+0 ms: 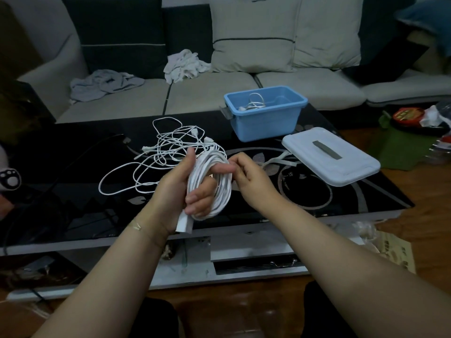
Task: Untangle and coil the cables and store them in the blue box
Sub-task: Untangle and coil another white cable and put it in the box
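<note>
Clearly the left hand grips a thick coil of white cable to keep its loops together, while the right hand pinches its loose end; beyond it lie tangled thin white cables, then the open blue plastic box.

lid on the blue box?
No, the lid lies flat on the table to the right of the open blue box.

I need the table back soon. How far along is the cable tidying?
Partly done. One white cable already lies in the open blue box. The left hand holds a nearly wound coil in its grip, and the right hand pinches its end. A tangle of white cables still waits on the table, and the lid lies beside the box.
</note>
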The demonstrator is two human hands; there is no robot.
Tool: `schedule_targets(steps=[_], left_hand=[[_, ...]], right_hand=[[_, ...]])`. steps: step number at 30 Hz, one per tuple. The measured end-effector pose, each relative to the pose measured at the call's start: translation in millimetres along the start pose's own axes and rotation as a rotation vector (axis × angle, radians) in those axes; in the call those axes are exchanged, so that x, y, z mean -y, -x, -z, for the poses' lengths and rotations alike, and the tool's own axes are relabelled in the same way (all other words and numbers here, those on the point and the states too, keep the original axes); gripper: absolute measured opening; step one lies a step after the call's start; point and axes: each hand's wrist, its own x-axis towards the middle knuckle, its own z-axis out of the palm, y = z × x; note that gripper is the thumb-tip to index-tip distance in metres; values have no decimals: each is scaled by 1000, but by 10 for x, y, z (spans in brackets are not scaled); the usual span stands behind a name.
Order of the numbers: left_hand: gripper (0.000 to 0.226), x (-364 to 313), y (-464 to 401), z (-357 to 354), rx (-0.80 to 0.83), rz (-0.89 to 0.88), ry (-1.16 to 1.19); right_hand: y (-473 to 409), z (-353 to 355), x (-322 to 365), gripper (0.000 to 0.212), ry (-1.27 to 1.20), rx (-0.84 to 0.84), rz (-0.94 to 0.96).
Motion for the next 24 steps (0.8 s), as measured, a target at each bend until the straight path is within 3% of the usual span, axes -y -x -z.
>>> schedule_targets(steps=[6,12,18,20,24], left_hand=[[61,-96,-19,-3,-143,-224,47],[59,-193,-99,128,-390,-440,-25],[39,-190,-149,124,-657,-462,-503],[44,-169,-157,97,-712,-438,-657],[24,-122,-230,159,-727,-440,-771]], right_hand=[[6,-204,-153,18,159,164,-113],[-4,-387,-132,16,269,245,-71],[-12,-532,-53,21,407,223,119],[-34,-546,-71,24,419,215,143],[-85,-573,-57,11,213,241,128]])
